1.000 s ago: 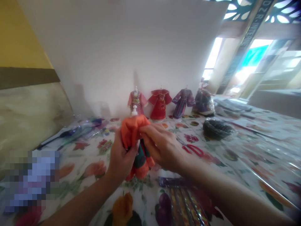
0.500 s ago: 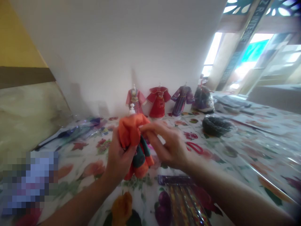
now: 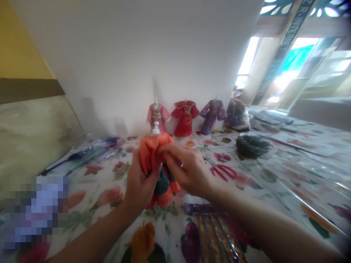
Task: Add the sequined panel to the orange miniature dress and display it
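A small orange and green doll dress [image 3: 163,195] stands upright on a form with a white knob [image 3: 156,127] at its neck, near the middle of the view. My left hand [image 3: 141,182] is wrapped round its left side, thumb across the front. On the right side of the orange top, the fingers of my right hand [image 3: 189,168] pinch the cloth; their tips are partly hidden in its folds. Red-handled scissors [image 3: 223,172] lie on the table, just beyond my right wrist.
Three dressed forms, pink [image 3: 156,111], red [image 3: 184,118] and purple [image 3: 211,117], stand along the wall. A dark plastic-wrapped bundle [image 3: 253,145] lies right. Long shiny packets [image 3: 216,233] lie in front on the flowered tablecloth [image 3: 95,219]. Plastic bags lie at left.
My right hand has moved slightly left and inward on the orange top, its fingers closer to the cloth. More of the scissors now shows.
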Available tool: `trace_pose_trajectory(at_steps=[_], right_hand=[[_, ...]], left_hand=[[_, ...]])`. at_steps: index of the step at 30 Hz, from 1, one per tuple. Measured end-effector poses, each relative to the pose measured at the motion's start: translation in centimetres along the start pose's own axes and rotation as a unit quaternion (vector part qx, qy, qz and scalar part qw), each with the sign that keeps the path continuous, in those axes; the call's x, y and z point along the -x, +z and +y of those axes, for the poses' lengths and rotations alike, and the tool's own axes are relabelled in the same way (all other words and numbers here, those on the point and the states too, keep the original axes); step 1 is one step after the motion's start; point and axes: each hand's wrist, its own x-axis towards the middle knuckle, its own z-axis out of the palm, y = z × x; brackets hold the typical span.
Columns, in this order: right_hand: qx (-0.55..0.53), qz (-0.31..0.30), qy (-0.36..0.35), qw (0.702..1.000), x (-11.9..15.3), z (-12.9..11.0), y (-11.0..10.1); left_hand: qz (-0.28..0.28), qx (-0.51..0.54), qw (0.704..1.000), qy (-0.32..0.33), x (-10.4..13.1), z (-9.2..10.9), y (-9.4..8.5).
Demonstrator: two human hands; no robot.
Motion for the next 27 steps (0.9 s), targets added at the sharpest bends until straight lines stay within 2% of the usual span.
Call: trace_pose_trajectory(at_steps=[5, 9, 12, 15, 20, 22, 27], right_hand=[[-0.005, -0.007, -0.019, 1.000, 0.0, 0.4, -0.1], [0.049, -0.006, -0.078, 0.996, 0.0, 0.9, -0.5], [0.157, -0.017, -0.134, 0.978, -0.3, 1.2, -0.7], [0.259, -0.043, -0.156, 0.952, -0.9, 1.2, -0.7], [0.321, -0.046, -0.196, 0.925, -2.2, 1.0, -0.7], [0.312, -0.035, -0.200, 0.928, -2.7, 1.0, -0.8], [0.248, -0.023, -0.162, 0.955, -3.8, 0.8, -1.7]], left_hand=[[0.003, 0.006, 1.000, -0.020, 0.0, -0.3, 0.0], [0.015, 0.017, 0.999, -0.023, -0.6, 0.1, -0.3], [0.015, 0.046, 0.998, -0.047, -1.1, 0.3, -0.7], [0.011, 0.076, 0.994, -0.080, -1.4, 0.4, -0.8], [0.020, 0.137, 0.982, -0.128, -1.3, 0.5, -0.5], [0.015, 0.149, 0.979, -0.141, -1.3, 0.6, -0.4], [-0.009, 0.180, 0.966, -0.183, -1.3, 1.0, -0.5]])
